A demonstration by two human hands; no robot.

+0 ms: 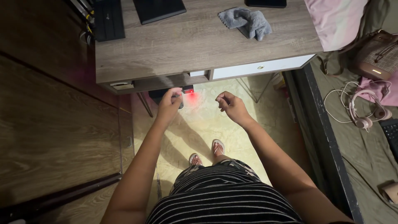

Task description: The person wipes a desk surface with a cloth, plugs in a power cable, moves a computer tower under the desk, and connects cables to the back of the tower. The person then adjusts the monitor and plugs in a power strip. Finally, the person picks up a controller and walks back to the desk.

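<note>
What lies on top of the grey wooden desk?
On the grey wooden desk lie a crumpled grey cloth and flat black devices at its far edge. The pink fabric hides its right corner.

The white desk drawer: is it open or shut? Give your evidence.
Shut. The white drawer front sits flush under the desk top, with no gap showing; neither hand touches it.

On the grey-brown wood-grain desk (174,45) lies a blue-grey cloth (246,21), beneath its front edge a white drawer (261,67) and a small red light (190,92) glowing over the pale marbled floor (199,132), with pink headphones (367,112) to its right.
</note>
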